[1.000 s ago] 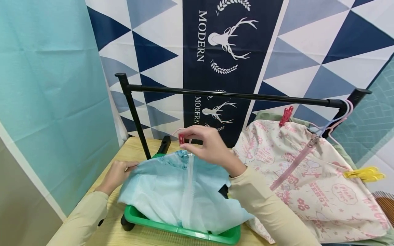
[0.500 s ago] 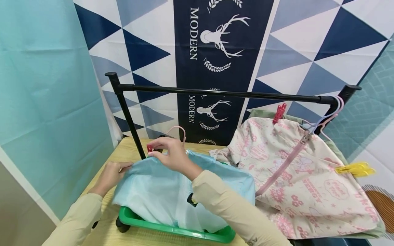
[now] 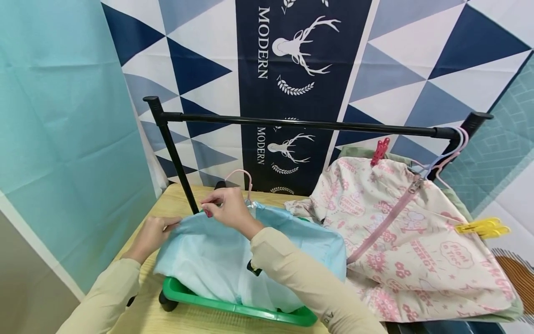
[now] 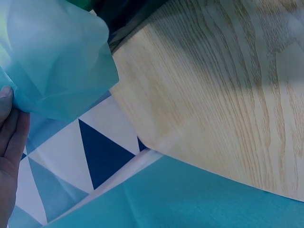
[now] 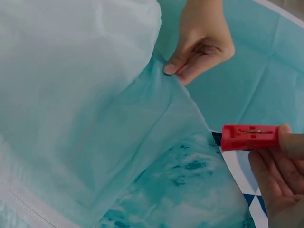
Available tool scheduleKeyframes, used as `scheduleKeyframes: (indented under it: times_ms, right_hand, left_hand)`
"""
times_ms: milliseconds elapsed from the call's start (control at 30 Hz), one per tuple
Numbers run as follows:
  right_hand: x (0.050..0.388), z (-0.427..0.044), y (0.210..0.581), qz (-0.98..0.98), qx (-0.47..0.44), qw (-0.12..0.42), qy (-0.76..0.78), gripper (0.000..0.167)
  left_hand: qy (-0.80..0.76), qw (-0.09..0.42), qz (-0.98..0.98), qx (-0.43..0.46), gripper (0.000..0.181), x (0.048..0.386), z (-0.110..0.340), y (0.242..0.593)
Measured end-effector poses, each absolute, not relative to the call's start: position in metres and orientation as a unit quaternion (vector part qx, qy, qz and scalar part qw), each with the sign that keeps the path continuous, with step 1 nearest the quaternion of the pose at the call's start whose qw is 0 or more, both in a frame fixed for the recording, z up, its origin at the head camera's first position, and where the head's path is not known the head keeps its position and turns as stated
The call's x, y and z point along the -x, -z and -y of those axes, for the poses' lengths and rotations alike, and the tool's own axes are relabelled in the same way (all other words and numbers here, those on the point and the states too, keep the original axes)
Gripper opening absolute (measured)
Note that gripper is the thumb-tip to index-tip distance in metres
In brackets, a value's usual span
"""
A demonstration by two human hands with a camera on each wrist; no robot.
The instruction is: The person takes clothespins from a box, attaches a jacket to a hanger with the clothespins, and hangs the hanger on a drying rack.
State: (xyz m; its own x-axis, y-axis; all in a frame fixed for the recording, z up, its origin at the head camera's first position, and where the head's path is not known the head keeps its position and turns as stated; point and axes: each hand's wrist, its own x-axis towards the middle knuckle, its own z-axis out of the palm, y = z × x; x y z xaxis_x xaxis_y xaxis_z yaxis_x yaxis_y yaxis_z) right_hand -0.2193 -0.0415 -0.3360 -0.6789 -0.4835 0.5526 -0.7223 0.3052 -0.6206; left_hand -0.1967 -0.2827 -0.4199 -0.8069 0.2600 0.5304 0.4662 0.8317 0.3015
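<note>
A light blue zip jacket (image 3: 208,260) lies over a green basket (image 3: 233,311), with a pink hanger hook (image 3: 241,172) rising from its collar. My left hand (image 3: 151,236) pinches the jacket's upper left edge between thumb and fingers, as the right wrist view also shows. Between the thumb and fingers of my right hand (image 3: 230,208) is a red clothespin (image 5: 249,137). Its front end is right at the jacket's edge, to one side of my left hand. Whether it bites the cloth I cannot tell. In the left wrist view only part of my left hand (image 4: 10,137) shows.
A black clothes rack (image 3: 292,123) spans the wooden table (image 3: 142,306). At its right end hangs a pink-patterned jacket (image 3: 388,250) on hangers, bearing a red clothespin (image 3: 380,151) and a yellow clothespin (image 3: 484,228). Patterned curtains (image 3: 200,60) stand behind.
My right hand has moved left with the red clothespin, from near the hanger hook to the jacket's left shoulder edge, then lowered it slightly. My left hand keeps its pinch.
</note>
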Motion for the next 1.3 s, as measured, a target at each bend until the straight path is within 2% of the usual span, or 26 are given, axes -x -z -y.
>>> scheduleKeyframes:
  times_ms: [267,500,700,1033,1300]
  right_hand:
    - [0.221,0.043,0.336,0.813,-0.351,0.144,-0.44,0.01]
    - [0.223,0.045,0.341,0.84,-0.324,0.093,-0.425,0.012]
    - [0.222,0.048,0.345,0.839,-0.314,0.071,-0.439,0.014]
    - [0.222,0.045,0.333,0.874,-0.298,0.029,-0.384,0.026]
    - [0.216,0.028,0.324,0.878,-0.31,0.049,-0.362,0.035]
  left_hand:
    - [0.202,0.247,0.927,0.199,0.019,0.196,0.282,0.418]
    - [0.202,0.248,0.926,0.2,0.02,0.196,0.282,0.419]
    - [0.198,0.244,0.929,0.194,0.019,0.193,0.281,0.422]
    - [0.199,0.247,0.928,0.194,0.018,0.193,0.28,0.42]
    - [0.206,0.238,0.929,0.192,0.018,0.195,0.28,0.417]
